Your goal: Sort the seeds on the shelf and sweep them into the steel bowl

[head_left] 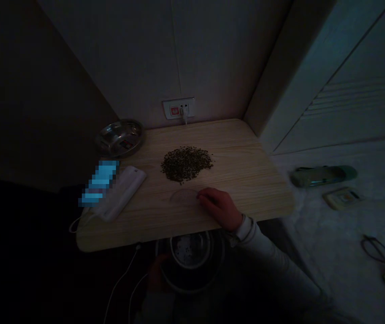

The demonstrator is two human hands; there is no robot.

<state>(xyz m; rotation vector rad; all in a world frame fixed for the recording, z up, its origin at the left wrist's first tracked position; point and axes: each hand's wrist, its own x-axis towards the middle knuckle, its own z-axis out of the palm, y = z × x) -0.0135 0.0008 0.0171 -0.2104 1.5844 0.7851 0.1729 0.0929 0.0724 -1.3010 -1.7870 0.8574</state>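
No writing can be read. The metal bowl (111, 139) at the tabletop's (246, 171) far left corner carries a dark label (126, 144) with a touch of red, too dim to make out; a small dark mark on the white block (121, 193) is equally illegible, and the screen beside it is pixelated. The pile of small dark grains (185, 163) lies mid-tabletop. Just nearer, the right hand (220, 208) pinches a thin clear piece (181, 196), fingers close together. The left hand (158, 272) is beside the round vessel (192, 248) below; its grip I cannot tell.
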